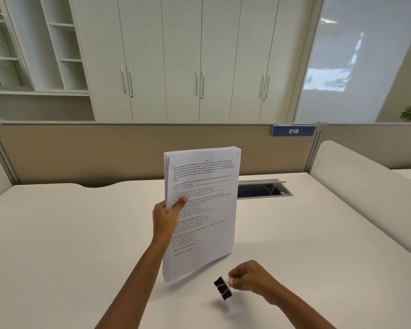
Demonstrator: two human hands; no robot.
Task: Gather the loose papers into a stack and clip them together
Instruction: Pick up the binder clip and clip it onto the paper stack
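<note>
— White paper stack point(201, 210): upright over the tabletop point(57, 233), left edge gripped by left hand point(166, 217).
— Black binder clip point(222, 288)?
— Pinched by its wire handle in right hand point(249, 276), near stack's lower corner.

office | cubicle partition point(128, 150) | desk number tag point(293, 131) | storage cabinets point(180, 58)

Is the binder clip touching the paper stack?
Apart. The head view shows bare desk between the binder clip, pinched in the right hand, and the lower edge of the paper stack held by the left hand.
</note>
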